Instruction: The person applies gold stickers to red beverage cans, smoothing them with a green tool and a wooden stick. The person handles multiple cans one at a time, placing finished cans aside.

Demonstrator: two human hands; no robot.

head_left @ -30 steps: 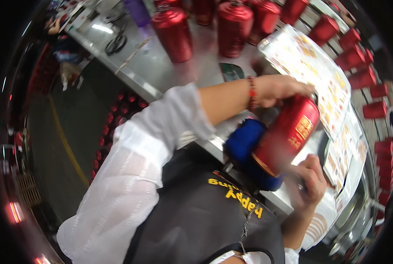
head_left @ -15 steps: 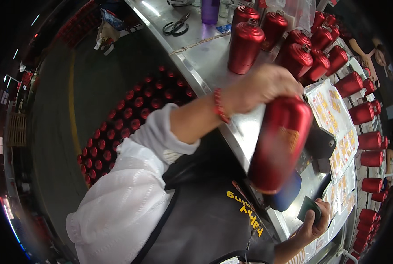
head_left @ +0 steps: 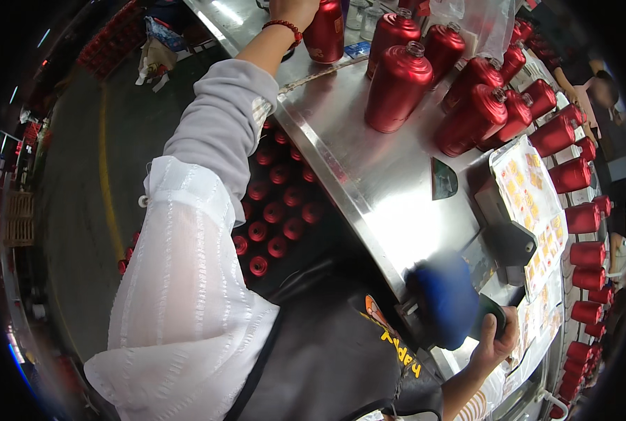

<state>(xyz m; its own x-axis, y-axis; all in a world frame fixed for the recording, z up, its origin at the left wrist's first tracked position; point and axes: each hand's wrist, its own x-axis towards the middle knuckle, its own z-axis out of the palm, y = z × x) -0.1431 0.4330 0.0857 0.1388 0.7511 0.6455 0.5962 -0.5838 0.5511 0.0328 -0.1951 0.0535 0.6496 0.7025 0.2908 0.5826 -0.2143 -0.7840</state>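
At the far end of the metal table, my left hand [head_left: 293,11] is closed on the top of a red bottle [head_left: 324,35], partly cut off by the picture's edge. The bottle appears upright on the table, beside a purple cylinder mostly hidden behind it. Low on the right, my right hand [head_left: 501,338] grips a small dark flat piece [head_left: 491,319] between thumb and fingers. Right beside that piece is a blurred blue rounded pad [head_left: 445,302] at the table's near edge. A similar dark flat piece [head_left: 443,179] lies on the metal.
Several red bottles [head_left: 400,88] stand on the metal table [head_left: 404,224]. More line the curved conveyor [head_left: 585,219] at right. A grey block [head_left: 510,242] adjoins printed sheets [head_left: 530,189]. Red-topped bottles [head_left: 274,210] fill the floor at left. Another person [head_left: 597,95] is beyond the conveyor.
My left hand has carried the red bottle from above the blue pad to the table's far left end. The second flat piece, hidden before, now shows. My right hand has barely moved.
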